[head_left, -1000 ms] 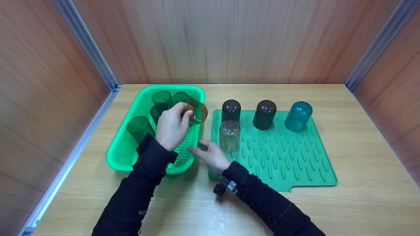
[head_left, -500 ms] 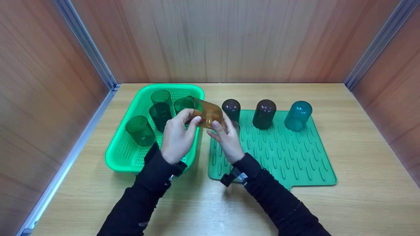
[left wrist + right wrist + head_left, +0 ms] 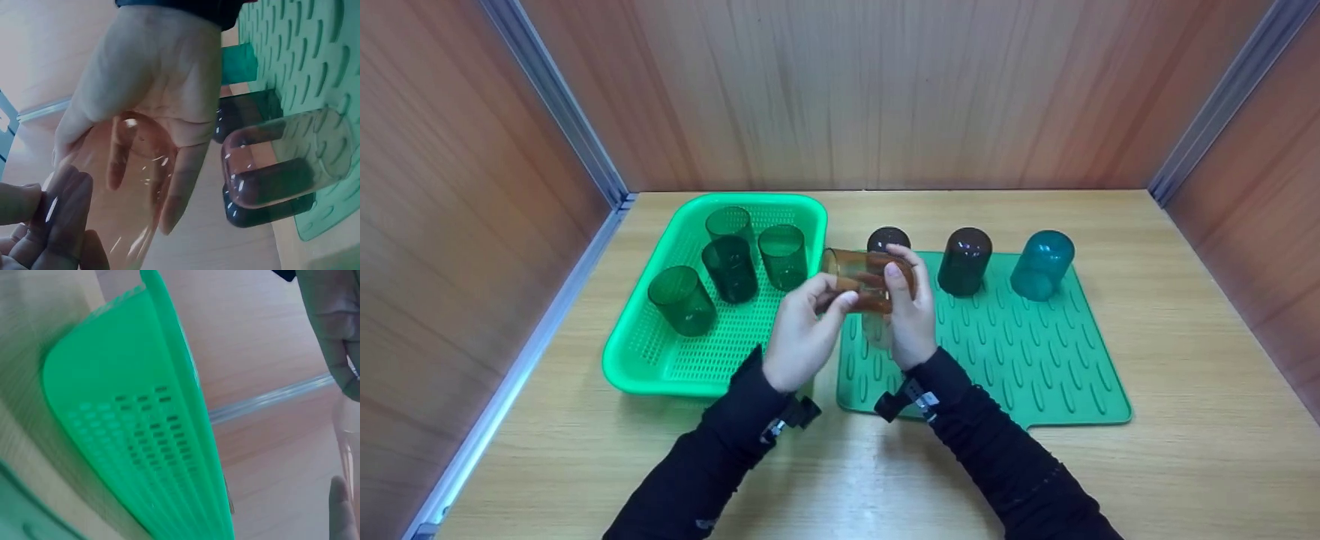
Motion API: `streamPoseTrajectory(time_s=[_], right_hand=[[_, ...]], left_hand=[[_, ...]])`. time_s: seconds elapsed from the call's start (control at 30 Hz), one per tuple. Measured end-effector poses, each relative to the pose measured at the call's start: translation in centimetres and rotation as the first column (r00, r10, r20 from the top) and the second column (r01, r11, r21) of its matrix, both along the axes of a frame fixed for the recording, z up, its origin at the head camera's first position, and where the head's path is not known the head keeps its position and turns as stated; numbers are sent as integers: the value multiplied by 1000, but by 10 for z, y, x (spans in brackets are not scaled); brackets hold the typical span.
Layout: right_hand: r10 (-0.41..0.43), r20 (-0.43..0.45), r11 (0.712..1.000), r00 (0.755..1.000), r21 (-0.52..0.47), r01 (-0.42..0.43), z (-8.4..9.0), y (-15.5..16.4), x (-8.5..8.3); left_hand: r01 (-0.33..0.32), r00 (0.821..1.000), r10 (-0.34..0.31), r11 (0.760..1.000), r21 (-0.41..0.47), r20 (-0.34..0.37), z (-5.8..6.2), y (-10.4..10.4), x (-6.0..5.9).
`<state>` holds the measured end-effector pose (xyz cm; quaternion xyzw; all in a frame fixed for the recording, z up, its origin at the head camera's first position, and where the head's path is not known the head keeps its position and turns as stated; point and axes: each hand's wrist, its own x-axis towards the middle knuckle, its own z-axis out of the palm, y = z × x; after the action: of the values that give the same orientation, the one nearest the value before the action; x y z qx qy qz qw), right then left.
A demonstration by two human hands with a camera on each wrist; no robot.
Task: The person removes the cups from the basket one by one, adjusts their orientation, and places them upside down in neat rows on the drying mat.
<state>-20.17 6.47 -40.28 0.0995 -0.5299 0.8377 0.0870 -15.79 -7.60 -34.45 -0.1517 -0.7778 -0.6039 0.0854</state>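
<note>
Together, the left hand (image 3: 802, 337) and right hand (image 3: 911, 315) gripped a sideways amber cup (image 3: 866, 279), fingers curled around it, above the green mat (image 3: 1020, 352).

We hold both arms forward in black sleeves, forearms converging toward the middle. Our left hand (image 3: 802, 335) is raised, thumb and fingers curled and pinching, palm turned toward the right hand. Our right hand (image 3: 911, 315) faces it, fingers curled up and over, thumb on the near side. The two hands sit just beside each other, fingertips nearly meeting.
</note>
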Motion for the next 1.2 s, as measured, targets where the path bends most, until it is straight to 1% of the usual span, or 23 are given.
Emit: streamPoseTrajectory(time_s=[0.13,0.27,0.4,0.53,0.67,0.7,0.77,0.83,0.87,0.9,0.97,1.03,1.1,1.2], right_hand=[[-52,-15,996,999,70,53,-2,8,-2],[-93,-39,983,995,157,98,-3,16,-3],[-96,-74,974,993,196,109,0,22,-4],[-82,-96,964,992,245,103,3,33,-4],[-72,-96,940,993,326,99,6,49,-3],[-69,-96,934,993,344,98,7,53,-2],[-70,-100,919,993,380,103,8,62,-2],[-77,-116,900,990,420,119,9,71,-1],[-88,-128,886,988,444,136,9,76,-2],[-98,-142,871,985,467,154,10,81,-2],[-130,-171,828,977,522,202,11,91,-3],[-166,-212,770,963,583,261,13,100,-4],[-205,-256,698,945,639,324,15,109,-6],[-247,-328,597,912,689,410,18,120,-7]], left_hand=[[2,1000,-2,1000,2,30,-7,6,1],[13,999,-14,999,30,48,-13,9,1],[32,998,-33,999,34,55,-18,11,1],[85,993,-88,995,49,79,-23,13,3],[161,980,-165,986,51,108,-28,14,6],[176,977,-180,983,43,118,-30,15,7],[209,971,-207,978,-8,119,-35,15,10],[225,970,-214,969,-99,114,-40,16,13],[228,971,-212,961,-156,114,-43,16,14],[229,972,-210,948,-223,107,-46,16,16],[237,971,-209,903,-358,115,-52,16,20],[256,967,-214,842,-476,142,-59,16,25],[282,960,-224,772,-570,170,-67,16,28],[314,949,-236,677,-666,208,-81,17,31]])
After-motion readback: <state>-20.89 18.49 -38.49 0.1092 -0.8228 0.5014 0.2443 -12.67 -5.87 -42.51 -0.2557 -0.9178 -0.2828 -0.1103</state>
